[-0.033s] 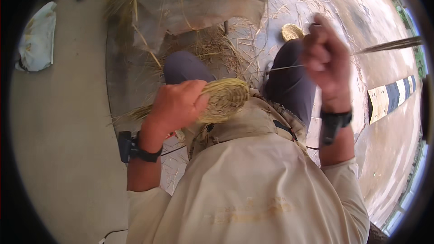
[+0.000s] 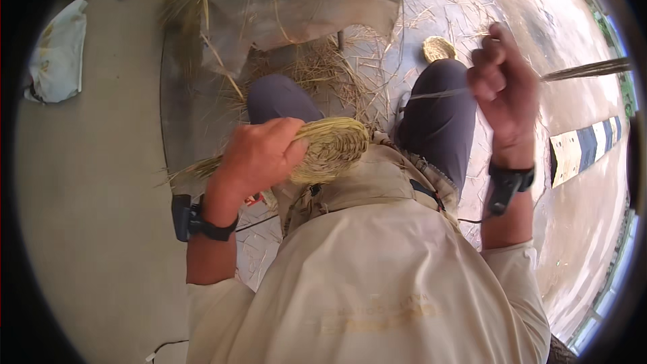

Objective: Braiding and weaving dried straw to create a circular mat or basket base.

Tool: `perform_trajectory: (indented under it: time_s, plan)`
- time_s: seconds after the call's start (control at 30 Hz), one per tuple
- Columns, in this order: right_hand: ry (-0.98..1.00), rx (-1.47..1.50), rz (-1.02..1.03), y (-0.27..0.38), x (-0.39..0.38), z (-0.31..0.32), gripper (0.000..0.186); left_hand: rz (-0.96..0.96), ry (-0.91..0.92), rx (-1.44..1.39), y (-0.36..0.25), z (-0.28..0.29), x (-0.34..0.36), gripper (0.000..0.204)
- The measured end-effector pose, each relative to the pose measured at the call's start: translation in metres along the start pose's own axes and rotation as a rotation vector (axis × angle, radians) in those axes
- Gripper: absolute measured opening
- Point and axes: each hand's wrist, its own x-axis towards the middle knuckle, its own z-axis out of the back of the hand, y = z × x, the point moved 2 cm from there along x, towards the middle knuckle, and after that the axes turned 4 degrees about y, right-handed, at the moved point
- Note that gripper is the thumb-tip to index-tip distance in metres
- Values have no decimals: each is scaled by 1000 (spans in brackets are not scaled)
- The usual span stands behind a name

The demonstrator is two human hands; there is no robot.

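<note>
Weaving straw looks like the work in hand in the head view, and the present step is, as I judge it, pulling a binding strand to its full length. The woven straw disc [image 2: 333, 150] sits above the person's lap, just near of the left knee [image 2: 282, 98]. The left hand [image 2: 259, 155] grips its left edge, fingers bent around the rim and thumb pressed on the near side; loose straw ends [image 2: 201, 168] stick out left of that hand. Well to the right, the right hand [image 2: 502, 87] is raised with its fingers curled, and a thin strand [image 2: 441, 94] runs to it across the right knee [image 2: 435, 118]. A straw tuft [image 2: 586, 69] extends beyond it on the right. Blur hides whether those fingers pinch the strand, and I cannot trace it to the disc. The next move probably calls for keeping the disc steady while the strand is tightened evenly, without snapping it.
</note>
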Motion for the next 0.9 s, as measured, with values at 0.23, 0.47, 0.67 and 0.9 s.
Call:
perform_trajectory:
  time_s: [0.23, 0.47, 0.67, 0.9]
  plan:
    - [-74, 140, 250, 68, 14, 43, 12, 3, 122, -4, -7, 24, 9, 19]
    - [112, -769, -159, -55, 1, -33, 23, -41, 143, -281, -20, 7, 28, 17]
    - [259, -820, -641, -99, -10, 10, 45, 0, 114, -349, -11, -14, 31, 18]
    - [503, -1350, -689, -64, -14, 28, 39, 41, 123, -454, -1, -29, 37, 17]
